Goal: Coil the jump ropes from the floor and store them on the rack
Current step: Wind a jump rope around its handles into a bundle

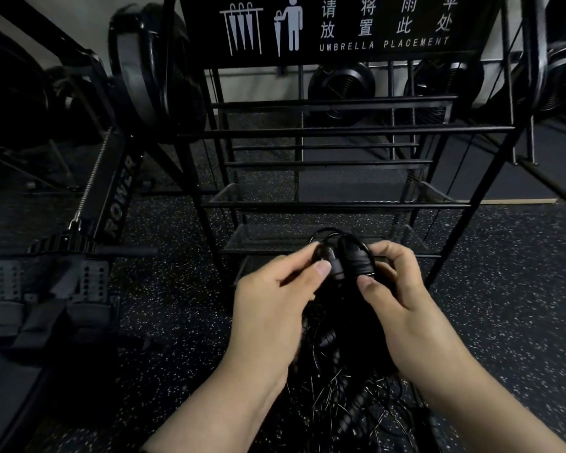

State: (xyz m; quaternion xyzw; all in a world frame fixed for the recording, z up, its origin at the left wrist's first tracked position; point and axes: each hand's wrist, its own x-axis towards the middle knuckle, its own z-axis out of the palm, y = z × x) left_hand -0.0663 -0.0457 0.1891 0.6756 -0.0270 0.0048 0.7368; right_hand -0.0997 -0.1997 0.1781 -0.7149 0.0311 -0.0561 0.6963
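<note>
- The left hand [275, 295] is curled, its thumb and forefinger pinching the left side of a black jump rope bundle [347, 259] near a handle end; the other fingers tuck behind it.
- The right hand [392, 282] is curled round the right side of the same bundle — thumb in front, fingers wrapped over the top and back.
- A thin loop of cord arcs above both hands, just over the bundle's handles.
- The bundle is held in the air in front of the lowest mesh shelf of the black rack [334, 132], not resting on it.
- Below the hands, more jump ropes [343, 397] lie tangled on the speckled floor [504, 289] — thin cords and ribbed handles jumbled together.
- The rack bears a sign [337, 24] reading "UMBRELLA PLACEMENT".
- A rowing machine [111, 204] stands to the rack's left.
</note>
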